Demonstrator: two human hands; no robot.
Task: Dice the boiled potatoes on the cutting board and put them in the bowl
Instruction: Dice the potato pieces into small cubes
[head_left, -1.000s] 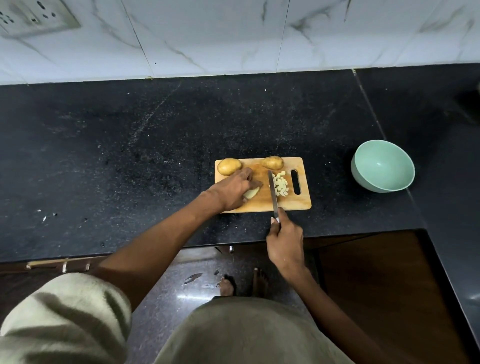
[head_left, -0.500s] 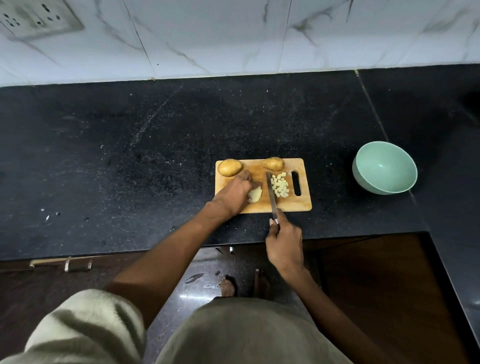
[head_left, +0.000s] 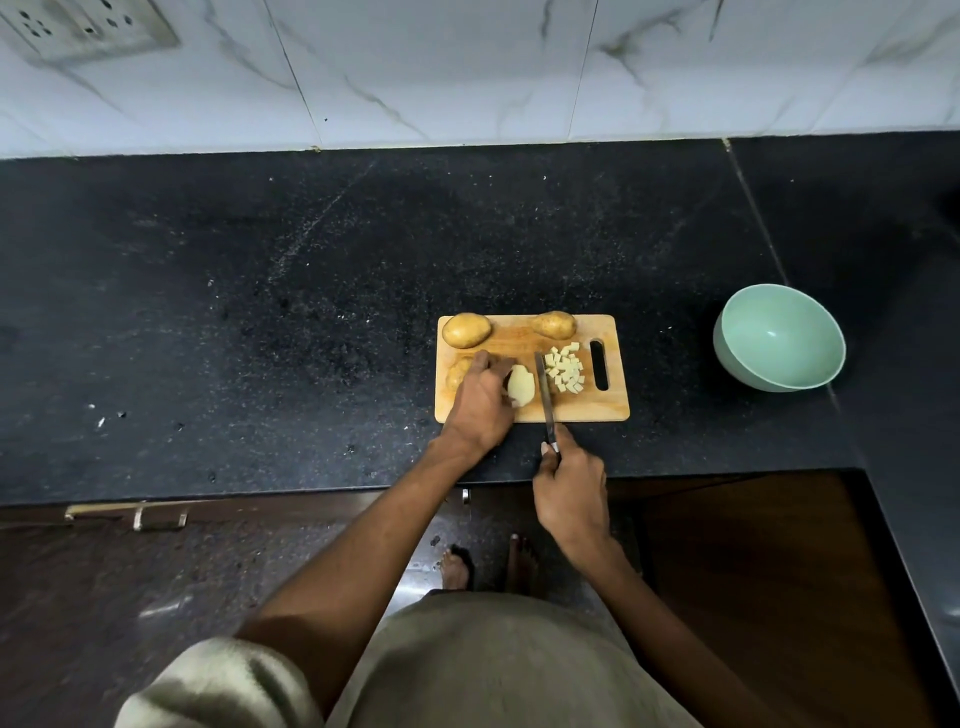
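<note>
A wooden cutting board (head_left: 582, 410) lies on the black counter. Two whole potatoes sit at its far edge, one at the left (head_left: 466, 330) and one in the middle (head_left: 555, 325). My left hand (head_left: 480, 400) holds a pale cut potato piece (head_left: 520, 385) flat on the board; another brown piece (head_left: 457, 373) peeks out behind the fingers. My right hand (head_left: 570, 488) grips a knife (head_left: 544, 395), whose blade stands just right of the held piece. A heap of potato dice (head_left: 565, 368) lies to the right of the blade. The mint-green bowl (head_left: 779, 338) stands empty at the right.
The black counter (head_left: 260, 312) stretches left and behind the board, ending at a white marble wall with a socket plate (head_left: 88, 26). The counter turns a corner at the right. Below the front edge are a drawer handle (head_left: 130, 514) and my feet on the floor.
My left hand has slid slightly left on the board, baring more of the cut potato piece. The knife stays beside it, close to the dice heap.
</note>
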